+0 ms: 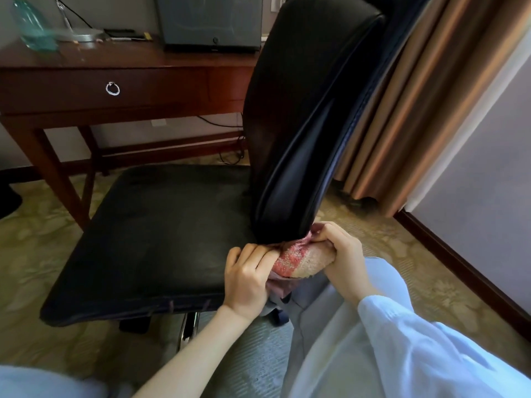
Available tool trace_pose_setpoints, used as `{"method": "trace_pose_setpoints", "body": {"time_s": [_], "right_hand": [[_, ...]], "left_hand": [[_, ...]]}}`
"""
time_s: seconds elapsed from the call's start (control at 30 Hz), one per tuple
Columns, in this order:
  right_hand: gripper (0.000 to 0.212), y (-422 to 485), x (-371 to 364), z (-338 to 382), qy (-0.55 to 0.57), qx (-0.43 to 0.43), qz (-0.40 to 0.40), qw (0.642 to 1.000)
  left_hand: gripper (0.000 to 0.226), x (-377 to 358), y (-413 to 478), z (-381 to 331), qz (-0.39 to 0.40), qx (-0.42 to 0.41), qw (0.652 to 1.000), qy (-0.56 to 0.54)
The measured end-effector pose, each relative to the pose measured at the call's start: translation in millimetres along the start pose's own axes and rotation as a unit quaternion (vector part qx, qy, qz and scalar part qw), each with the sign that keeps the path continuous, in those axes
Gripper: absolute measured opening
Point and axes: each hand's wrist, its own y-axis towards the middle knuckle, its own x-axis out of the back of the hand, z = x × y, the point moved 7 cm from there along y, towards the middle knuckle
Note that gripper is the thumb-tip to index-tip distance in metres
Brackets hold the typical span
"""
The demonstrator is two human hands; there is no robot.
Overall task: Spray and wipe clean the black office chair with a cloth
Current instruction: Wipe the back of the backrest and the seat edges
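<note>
Two hands work one cloth (298, 261) at the rear corner of the chair (178, 219), right where the foot of the backrest (301, 110) comes down to the seat (129, 254). The cloth is a rolled, nubbly thing, pink-red at one end and cream at the other. It is stretched between the hands and pressed up against the bottom edge of the backrest.

The left hand (247, 278) has its grip closed round the pink end, fingers curled and tucked in, knuckles at the seat's edge. The right hand (342, 254) has its grip closed round the cream end, thumb and fingers wrapped over it just beside the backrest's lower corner. A pale blue sleeve (431, 340) covers the right arm; the left forearm is bare.

The chair stands side-on. Its seat is dull and scuffed, with loose threads hanging along the near edge and a chrome post (188, 328) beneath. Behind it is a dark wooden worktop (115, 57) with a ring-pull drawer (112, 88). On the worktop stand a greenish bottle (31, 27), blurred, at the far left, and a grey screen (209, 21). Tan curtains (416, 96) hang to the right of the backrest, and patterned carpet (34, 239) covers the floor.
</note>
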Motion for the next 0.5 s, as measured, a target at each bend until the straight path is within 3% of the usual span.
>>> {"method": "trace_pose_setpoints", "body": {"time_s": [0.2, 0.33, 0.4, 0.5], "right_hand": [[0.036, -3, 1, 4, 0.044, 0.022, -0.008, 0.999], [0.042, -12, -5, 11, 0.045, 0.042, -0.001, 0.998], [0.040, -14, -5, 17, 0.036, 0.059, -0.001, 0.998], [0.028, -4, 6, 39, 0.023, 0.085, -0.026, 0.996]], "left_hand": [[0.034, 8, 5, -2, 0.004, -0.033, 0.999, 0.022], [0.010, 33, 10, -5, -0.030, -0.064, 0.997, 0.037], [0.023, 45, 13, -5, -0.030, -0.077, 0.996, 0.040], [0.017, 66, 25, -5, -0.043, -0.092, 0.994, 0.045]]}}
